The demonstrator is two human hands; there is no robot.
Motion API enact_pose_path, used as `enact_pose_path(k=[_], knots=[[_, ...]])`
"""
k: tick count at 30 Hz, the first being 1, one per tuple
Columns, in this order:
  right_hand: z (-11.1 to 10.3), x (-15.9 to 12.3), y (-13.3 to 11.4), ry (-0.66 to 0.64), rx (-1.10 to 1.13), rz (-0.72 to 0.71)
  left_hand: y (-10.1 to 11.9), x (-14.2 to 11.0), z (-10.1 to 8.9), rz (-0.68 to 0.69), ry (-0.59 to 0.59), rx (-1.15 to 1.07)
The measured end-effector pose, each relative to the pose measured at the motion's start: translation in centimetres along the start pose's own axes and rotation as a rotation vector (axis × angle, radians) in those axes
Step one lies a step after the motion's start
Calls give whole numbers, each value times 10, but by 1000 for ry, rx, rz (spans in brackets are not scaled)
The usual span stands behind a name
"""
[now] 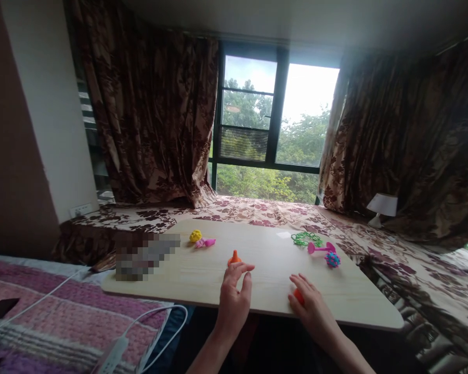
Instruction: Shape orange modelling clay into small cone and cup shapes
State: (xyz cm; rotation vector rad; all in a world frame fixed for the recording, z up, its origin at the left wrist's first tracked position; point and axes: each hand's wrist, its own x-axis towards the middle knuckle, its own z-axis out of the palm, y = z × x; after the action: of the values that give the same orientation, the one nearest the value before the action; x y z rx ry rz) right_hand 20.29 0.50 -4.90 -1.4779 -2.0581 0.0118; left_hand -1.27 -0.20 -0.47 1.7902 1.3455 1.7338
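An orange cone-shaped toy (234, 256) with a wide base stands on the pale wooden table (273, 265). Just in front of it is my left hand (236, 293), thumb apart and fingers bent to the right with nothing visible between them. I cannot tell whether its fingertips touch the cone's base. Farther right, my right hand (311, 301) rests low over the table near its front edge. Between its thumb and fingers shows a small orange-red piece (298, 296), mostly covered by the hand, so its full shape is hidden.
Yellow (195, 236) and pink (206, 243) toys lie at the back left, near a blurred-out area. Green linked rings (306, 239), a magenta dumbbell-shaped toy (320, 248) and a blue-pink knobbly ball (333, 259) sit at the right. A white lamp (382, 205) stands beyond.
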Motion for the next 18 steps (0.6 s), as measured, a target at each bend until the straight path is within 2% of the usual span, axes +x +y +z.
enact_pose_path(k=[2,4,6,9,11,13,16,18], knots=[[7,11,-15,-19,126,-16,2,-2,5,32,-19,2],[20,36,-31,-41,204,-85,0,-1,2,53,-21,11],[31,66,-40,-46,204,-131,-5,3,-7,59,-12,23],[38,91,-39,-55,207,-84,-12,7,-25,47,32,47],[33,84,-33,-41,231,-65,-15,8,-32,27,51,61],[23,57,-32,-54,251,-95,-15,7,-31,13,54,56],[6,10,-45,-127,142,-287,-10,6,-19,18,53,11],[2,-3,-60,-149,68,-288,-5,5,-10,29,51,-17]])
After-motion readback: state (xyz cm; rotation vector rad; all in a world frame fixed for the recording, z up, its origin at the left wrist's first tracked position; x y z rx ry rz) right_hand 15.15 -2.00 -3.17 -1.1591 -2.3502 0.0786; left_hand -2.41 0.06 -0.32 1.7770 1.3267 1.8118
